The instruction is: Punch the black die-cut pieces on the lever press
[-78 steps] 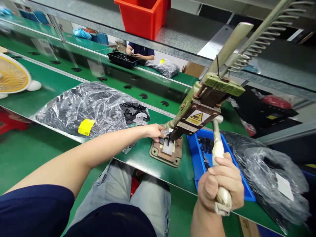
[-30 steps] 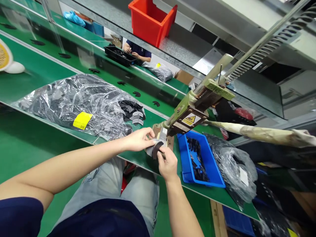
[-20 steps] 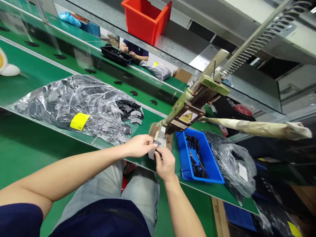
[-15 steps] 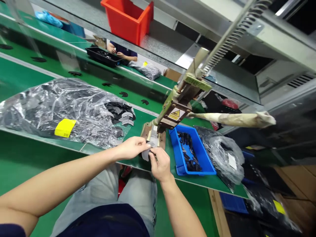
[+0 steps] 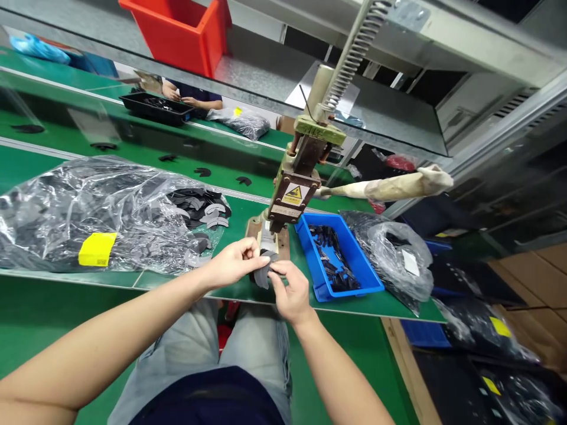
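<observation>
Between both hands is a curved dark grey plastic piece [image 5: 262, 277], held just in front of the base of a hand-lever press [image 5: 290, 198]. My left hand [image 5: 239, 260] pinches its upper end between thumb and fingers. On the other side, my right hand [image 5: 290, 289] is closed on its right edge, thumb and forefinger together. Whether a second small part sits between the fingers, I cannot tell. To the left, a clear plastic bag [image 5: 128, 206] lies with its mouth spilling similar curved pieces [image 5: 201, 206]. A blue bin [image 5: 321, 289] with small black parts stands right of the press.
The press's wrapped lever [image 5: 398, 184] sticks out to the right. Behind runs a green belt [image 5: 146, 171] carrying spaced black pieces. A red bin [image 5: 177, 41] sits on the shelf above. Another plastic bag [image 5: 405, 265] lies at right. Across the line, a person's hands [image 5: 177, 94] work by a black tray.
The view has shifted and turned slightly, so the press stands more upright in it. Both hands still hold the curved piece, which now shows its darker face.
</observation>
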The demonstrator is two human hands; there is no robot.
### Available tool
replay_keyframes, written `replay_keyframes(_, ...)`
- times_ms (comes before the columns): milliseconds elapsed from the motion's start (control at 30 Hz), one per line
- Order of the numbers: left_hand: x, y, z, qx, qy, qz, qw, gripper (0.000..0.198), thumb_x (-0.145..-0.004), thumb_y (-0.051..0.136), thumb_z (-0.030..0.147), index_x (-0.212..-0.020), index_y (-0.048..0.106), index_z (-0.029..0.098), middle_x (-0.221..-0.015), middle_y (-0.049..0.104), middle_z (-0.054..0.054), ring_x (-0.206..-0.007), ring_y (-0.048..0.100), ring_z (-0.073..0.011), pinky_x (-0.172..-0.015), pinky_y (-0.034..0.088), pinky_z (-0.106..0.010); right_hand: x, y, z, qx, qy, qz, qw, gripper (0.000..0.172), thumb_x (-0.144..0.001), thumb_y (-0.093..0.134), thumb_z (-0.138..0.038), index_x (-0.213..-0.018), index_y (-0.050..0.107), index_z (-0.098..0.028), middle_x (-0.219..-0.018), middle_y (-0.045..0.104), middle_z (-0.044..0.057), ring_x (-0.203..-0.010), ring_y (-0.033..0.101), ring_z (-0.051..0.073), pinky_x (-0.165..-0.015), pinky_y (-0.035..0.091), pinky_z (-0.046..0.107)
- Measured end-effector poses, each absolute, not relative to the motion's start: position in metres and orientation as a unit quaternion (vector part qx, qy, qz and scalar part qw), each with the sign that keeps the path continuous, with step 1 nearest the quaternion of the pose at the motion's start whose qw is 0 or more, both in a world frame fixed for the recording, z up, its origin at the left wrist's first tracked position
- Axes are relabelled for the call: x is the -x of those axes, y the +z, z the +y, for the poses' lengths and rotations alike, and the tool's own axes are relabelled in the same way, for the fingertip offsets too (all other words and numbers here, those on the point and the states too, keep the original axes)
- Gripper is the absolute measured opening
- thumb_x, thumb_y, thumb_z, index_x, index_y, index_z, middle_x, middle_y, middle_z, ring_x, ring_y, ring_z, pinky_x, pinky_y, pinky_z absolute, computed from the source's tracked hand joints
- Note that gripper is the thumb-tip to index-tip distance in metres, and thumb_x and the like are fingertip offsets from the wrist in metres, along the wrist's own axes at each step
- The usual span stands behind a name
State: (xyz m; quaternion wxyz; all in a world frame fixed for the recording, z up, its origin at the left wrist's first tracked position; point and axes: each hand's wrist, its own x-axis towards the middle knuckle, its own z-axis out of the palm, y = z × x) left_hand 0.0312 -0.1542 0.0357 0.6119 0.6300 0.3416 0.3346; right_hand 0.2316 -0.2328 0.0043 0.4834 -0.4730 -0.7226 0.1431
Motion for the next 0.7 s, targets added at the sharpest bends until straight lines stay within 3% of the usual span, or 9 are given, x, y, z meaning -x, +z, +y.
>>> replay_keyframes(100, -0.032, 0.037, -0.158, -0.598, 0.328, 0.324, 0.656, 0.045, -0.081, 0.082, 0.054, -0.099, 0.060, 0.019, -0.087, 0.063, 0.002, -0.073, 0.056, -0.0117, -0.068, 0.048, -0.024, -0.239, 0.009, -0.234, 0.472, 0.183, -0.713, 0.485, 0.015, -0.095, 0.065, -0.027, -0.107, 0.072, -0.023, -0.102, 0.076, 0.007, -0.097, 0.072, 0.020, -0.090, 0.059, 0.037)
replay_keyframes(233, -0.035, 0.037, -0.165, -0.591, 0.258, 0.316, 0.696, 0.046, -0.085, 0.074, 0.063, -0.090, 0.061, 0.018, -0.076, 0.061, 0.001, -0.066, 0.057, -0.0136, -0.061, 0.048, -0.026, -0.242, 0.014, -0.237, 0.495, 0.255, -0.683, 0.473, 0.018, -0.096, 0.065, -0.034, -0.107, 0.072, -0.023, -0.102, 0.077, 0.007, -0.094, 0.073, 0.019, -0.088, 0.061, 0.035)
replay_keyframes(433, -0.028, 0.009, -0.163, -0.646, 0.237, 0.322, 0.650, 0.047, -0.090, 0.065, 0.067, -0.088, 0.063, 0.020, -0.080, 0.065, 0.000, -0.070, 0.060, -0.0156, -0.067, 0.051, -0.027, -0.247, 0.019, -0.242, 0.537, 0.338, -0.641, 0.431, 0.021, -0.098, 0.057, -0.036, -0.104, 0.070, -0.020, -0.079, 0.073, 0.001, -0.069, 0.069, 0.014, -0.065, 0.059, 0.027)
replay_keyframes(700, 0.000, -0.044, -0.158, -0.734, 0.260, 0.421, 0.465, 0.045, -0.098, 0.053, 0.062, -0.078, 0.063, 0.023, -0.073, 0.062, 0.001, -0.070, 0.057, -0.0192, -0.068, 0.046, -0.028, -0.317, 0.049, -0.205, 0.636, 0.226, -0.640, 0.368, 0.018, -0.091, 0.060, -0.028, -0.096, 0.075, -0.019, -0.081, 0.077, 0.002, -0.070, 0.069, 0.014, -0.066, 0.055, 0.027)
